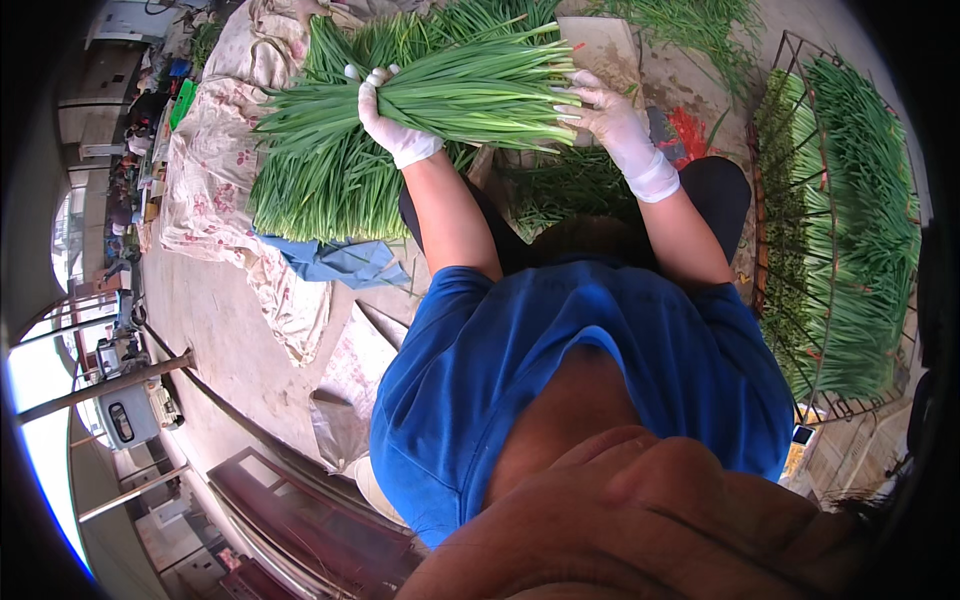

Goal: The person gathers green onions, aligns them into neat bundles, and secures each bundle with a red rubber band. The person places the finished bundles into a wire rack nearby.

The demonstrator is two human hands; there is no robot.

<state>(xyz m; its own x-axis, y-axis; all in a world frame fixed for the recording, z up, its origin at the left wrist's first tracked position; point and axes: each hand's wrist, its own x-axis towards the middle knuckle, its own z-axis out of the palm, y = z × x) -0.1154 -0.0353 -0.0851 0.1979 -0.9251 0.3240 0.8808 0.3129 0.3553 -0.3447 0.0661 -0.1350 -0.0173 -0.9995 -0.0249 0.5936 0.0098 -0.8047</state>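
My left hand [390, 124], in a thin white glove, is wrapped around the leafy middle of a large bunch of garlic chives [472, 94]. The bunch lies sideways, with its pale cut ends to the right and its leaf tips to the left. My right hand [606, 120], gloved too, is at the cut ends with its fingers apart, some fingertips against the stalks. Below and behind the held bunch is a thick pile of garlic chives [330, 199], partly hidden by the bunch and my left hand.
A floral cloth [217, 161] and a blue cloth [341, 259] lie by the pile. Loose greens [570, 187] lie between my knees, near red plastic strands [686, 135]. At the right a metal-framed rack [831, 247] holds bundled greens [862, 225]. More leaves [697, 30] lie on the floor.
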